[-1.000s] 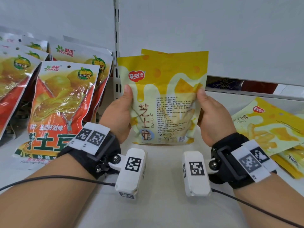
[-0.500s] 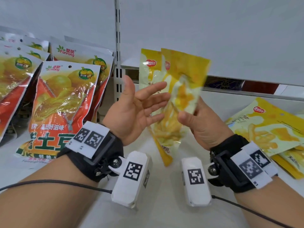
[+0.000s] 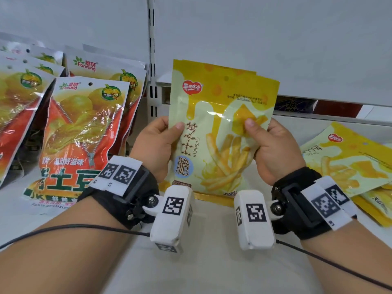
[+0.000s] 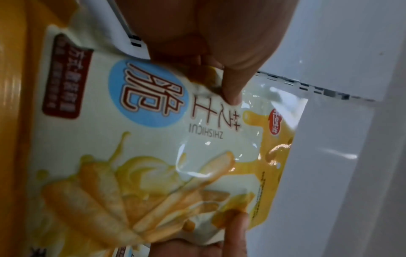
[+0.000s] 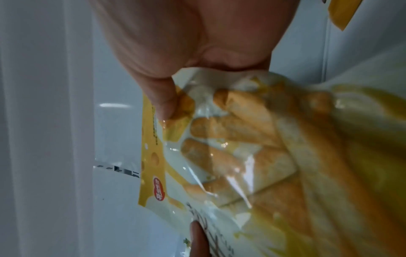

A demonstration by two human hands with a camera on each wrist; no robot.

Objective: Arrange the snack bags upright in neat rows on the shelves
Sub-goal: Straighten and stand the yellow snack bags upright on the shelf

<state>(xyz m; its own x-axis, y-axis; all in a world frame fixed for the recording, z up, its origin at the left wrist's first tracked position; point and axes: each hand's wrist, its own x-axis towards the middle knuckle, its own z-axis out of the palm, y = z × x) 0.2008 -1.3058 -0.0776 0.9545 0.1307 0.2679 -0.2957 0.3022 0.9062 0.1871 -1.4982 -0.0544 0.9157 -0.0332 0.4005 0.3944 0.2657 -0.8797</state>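
Observation:
A yellow and pale-green cheese-stick snack bag (image 3: 220, 128) stands upright in the middle of the white shelf (image 3: 212, 257), its front side toward me. A second bag of the same kind stands just behind it, its top edge showing. My left hand (image 3: 161, 143) pinches the front bag's left edge, thumb on the front. My right hand (image 3: 269, 145) pinches its right edge the same way. The left wrist view shows the bag (image 4: 167, 142) with my thumb on it; the right wrist view shows the bag (image 5: 241, 156) too.
Orange potato-chip bags (image 3: 82, 132) lean in rows at the left. More yellow cheese-stick bags (image 3: 347, 158) lie flat on the shelf at the right. A slotted upright post (image 3: 151, 49) rises behind, and a white back panel spans the rear.
The front bag was turned round: a second ago its back label faced me, half a second ago it was edge-on in my right hand with my left hand off it, now both hands hold it front-facing.

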